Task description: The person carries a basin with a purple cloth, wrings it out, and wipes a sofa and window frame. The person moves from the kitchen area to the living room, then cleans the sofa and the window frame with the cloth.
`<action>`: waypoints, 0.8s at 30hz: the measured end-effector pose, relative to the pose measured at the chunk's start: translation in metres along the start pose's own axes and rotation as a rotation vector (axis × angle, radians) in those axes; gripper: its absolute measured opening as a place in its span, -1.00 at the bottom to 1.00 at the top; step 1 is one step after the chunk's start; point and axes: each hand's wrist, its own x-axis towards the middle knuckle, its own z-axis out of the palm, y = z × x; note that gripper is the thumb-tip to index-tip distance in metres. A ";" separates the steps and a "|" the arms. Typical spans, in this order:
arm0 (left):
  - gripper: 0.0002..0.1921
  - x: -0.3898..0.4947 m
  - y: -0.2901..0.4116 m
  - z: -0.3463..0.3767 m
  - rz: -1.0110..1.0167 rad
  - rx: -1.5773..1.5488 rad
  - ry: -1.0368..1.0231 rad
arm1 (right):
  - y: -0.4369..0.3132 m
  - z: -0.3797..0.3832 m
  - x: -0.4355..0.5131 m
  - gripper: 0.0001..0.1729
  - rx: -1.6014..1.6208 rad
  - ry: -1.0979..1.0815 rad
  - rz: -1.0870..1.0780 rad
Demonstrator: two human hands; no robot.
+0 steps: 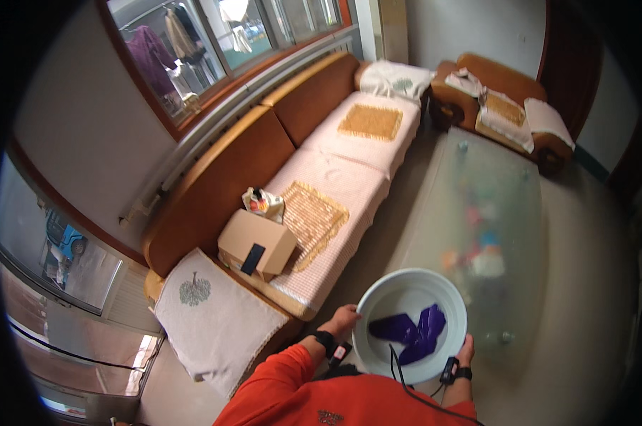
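Note:
Between my two hands I carry a round white plastic basin (371, 295), close in front of my body. Dark purple cloth (425, 333), which looks wet, lies folded over itself at the bottom. On the basin's left rim my left hand (346, 318) has a grip, thumb side up. My right hand (466, 352) grasps the opposite rim; its fingers are partly hidden behind the basin wall. Each wrist wears a black strap with a small device, and a black cable (398, 367) passes in front of the basin.
A frosted glass coffee table (491, 175) stands ahead and right, with blurred items beneath its top. Along the left runs a brown sofa (230, 175) bearing woven mats, a cardboard box (257, 237) and a bag (265, 204). An armchair (513, 80) sits at the far end.

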 end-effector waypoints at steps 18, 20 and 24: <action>-0.69 0.184 -0.045 0.088 -0.262 -0.108 0.052 | 0.005 -0.012 0.201 -0.58 0.110 0.166 0.187; -0.68 0.201 -0.056 0.097 -0.329 -0.103 0.062 | 0.010 -0.019 0.215 -0.58 0.100 0.233 0.198; -0.81 0.230 -0.067 0.110 -0.244 0.003 0.039 | 0.018 -0.034 0.241 -0.55 0.021 0.145 0.136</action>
